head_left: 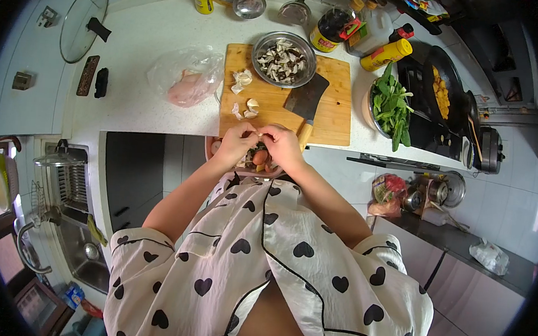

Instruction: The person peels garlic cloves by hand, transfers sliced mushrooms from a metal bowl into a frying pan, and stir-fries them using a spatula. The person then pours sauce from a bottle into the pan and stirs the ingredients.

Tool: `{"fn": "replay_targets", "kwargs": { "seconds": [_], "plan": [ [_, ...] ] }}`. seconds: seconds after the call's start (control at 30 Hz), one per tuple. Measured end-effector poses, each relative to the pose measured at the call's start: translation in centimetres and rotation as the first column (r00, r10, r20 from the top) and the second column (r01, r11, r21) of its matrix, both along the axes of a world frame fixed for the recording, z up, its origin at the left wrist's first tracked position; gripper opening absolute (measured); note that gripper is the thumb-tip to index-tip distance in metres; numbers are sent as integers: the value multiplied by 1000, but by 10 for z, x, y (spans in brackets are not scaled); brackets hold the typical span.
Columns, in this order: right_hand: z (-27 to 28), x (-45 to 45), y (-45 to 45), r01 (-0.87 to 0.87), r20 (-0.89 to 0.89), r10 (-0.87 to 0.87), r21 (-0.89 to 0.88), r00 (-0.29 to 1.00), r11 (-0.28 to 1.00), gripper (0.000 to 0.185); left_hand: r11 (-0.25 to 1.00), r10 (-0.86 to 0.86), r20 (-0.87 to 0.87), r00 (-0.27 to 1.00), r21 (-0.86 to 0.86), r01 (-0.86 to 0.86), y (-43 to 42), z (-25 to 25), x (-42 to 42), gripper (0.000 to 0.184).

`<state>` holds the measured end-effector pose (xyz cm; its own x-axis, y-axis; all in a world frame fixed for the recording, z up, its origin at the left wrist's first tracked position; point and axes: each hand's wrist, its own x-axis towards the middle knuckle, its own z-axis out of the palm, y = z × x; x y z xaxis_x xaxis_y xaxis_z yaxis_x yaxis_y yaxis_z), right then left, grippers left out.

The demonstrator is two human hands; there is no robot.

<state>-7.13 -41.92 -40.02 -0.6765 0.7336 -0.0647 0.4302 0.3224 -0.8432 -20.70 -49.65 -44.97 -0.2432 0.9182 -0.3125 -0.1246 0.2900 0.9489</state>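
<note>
Both my hands meet just off the near edge of the wooden cutting board (337, 110). My left hand (241, 143) and my right hand (284, 147) pinch a small pale garlic clove (259, 134) between the fingertips, mostly covered by them. Under them is a pink bin (209, 144) with scraps and brown eggshell (260, 157) inside. On the board lie a garlic bulb (242, 78), some loose garlic cloves (251, 108), a cleaver (306, 99) with its wooden handle toward me, and a steel bowl (313, 60) of chopped mushroom pieces (281, 62).
Left of the board, raw meat (185, 90) lies in a clear plastic bag (158, 69). To the right are a bowl of leafy greens (391, 104) and a wok (455, 87) with yellow food on the stove. Bottles, including a dark sauce bottle (330, 29), line the back. A sink (86, 243) is at left.
</note>
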Motion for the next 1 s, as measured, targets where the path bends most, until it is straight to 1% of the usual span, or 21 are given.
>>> {"fn": "replay_targets", "kwargs": {
  "seconds": [0.03, 0.07, 0.13, 0.23, 0.33, 0.43, 0.53, 0.63, 0.73, 0.83, 0.87, 0.93, 1.0],
  "plan": [
    [2, -1, 1, 17, -3, -17, -67, 1000, 998, 15, 1000, 10, -9, 1000, 14, -10, 0, 0, 0, 10],
    [-4, 0, 2, 30, -43, -35, -102, 998, 994, 16, 1000, 11, 4, 1000, -6, -11, 0, 1, -1, 10],
    [-15, 0, 5, 53, -119, -74, -170, 990, 984, 18, 999, 13, 32, 999, -43, -11, 2, 17, -4, 11],
    [-15, 2, 7, 68, 30, -65, -123, 997, 990, 21, 995, 74, -157, 985, 71, -64, 2, 12, -3, 13],
    [-15, 1, 4, 84, -9, -84, 11, 996, 996, 19, 999, 15, -193, 981, 54, -4, 2, 13, -4, 15],
    [-9, 0, 5, 94, -21, -94, -13, 995, 995, 15, 1000, 9, -209, 978, 25, -3, 3, 18, -2, 14],
    [-7, 0, 6, 50, 21, -52, 61, 998, 997, 11, 999, -36, -276, 961, -6, 36, 2, 17, -3, 14],
    [-10, 0, 5, 56, 52, -58, 37, 997, 998, 13, 999, -43, -258, 965, 5, 46, 1, 12, -2, 15],
    [-13, -1, 2, 82, 37, -83, 17, 996, 996, 13, 995, 50, -356, 933, 97, -17, 0, 11, 2, 14],
    [-16, -3, 2, 146, 2, -148, -165, 989, 975, 11, 993, 98, -371, 923, 96, -67, 0, 16, 3, 12],
    [-19, -2, 3, 146, -68, -173, -297, 983, 944, 11, 995, 88, -360, 929, 83, -62, -1, 15, 3, 12],
    [-25, -3, 6, 108, -194, -248, -540, 949, 835, 11, 997, 68, -339, 938, 60, -51, -3, 12, 1, 13],
    [-21, 0, 8, 98, -207, -315, -673, 926, 733, 11, 1000, -2, -434, 901, -26, -11, -8, 9, -4, 14]
  ]
}}
